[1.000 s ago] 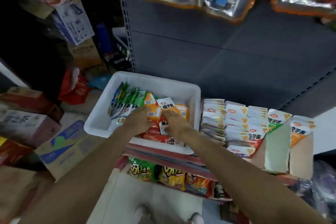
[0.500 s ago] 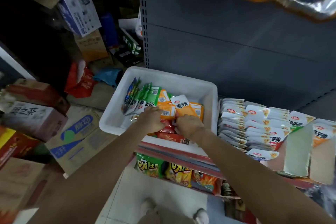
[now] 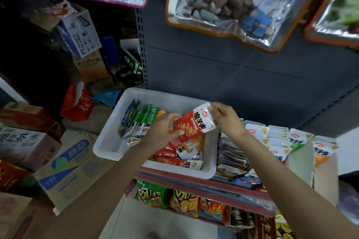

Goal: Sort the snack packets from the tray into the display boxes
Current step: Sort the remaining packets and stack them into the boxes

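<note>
So I'm partway through, I'd judge: my left hand (image 3: pixel 165 132) has its fingers curled round the lower end of a red snack packet (image 3: pixel 192 125) while my right hand (image 3: pixel 223 117) pinches its white top corner, lifted just above the white tray (image 3: pixel 116 141). Green, orange and red packets remain in the tray, and the display boxes (image 3: pixel 303 153) along the shelf's right end already look well stocked. The tray sits at the shelf's (image 3: pixel 194 180) left end, with cardboard cartons (image 3: pixel 64 169) stacked on the floor beside it.
</note>
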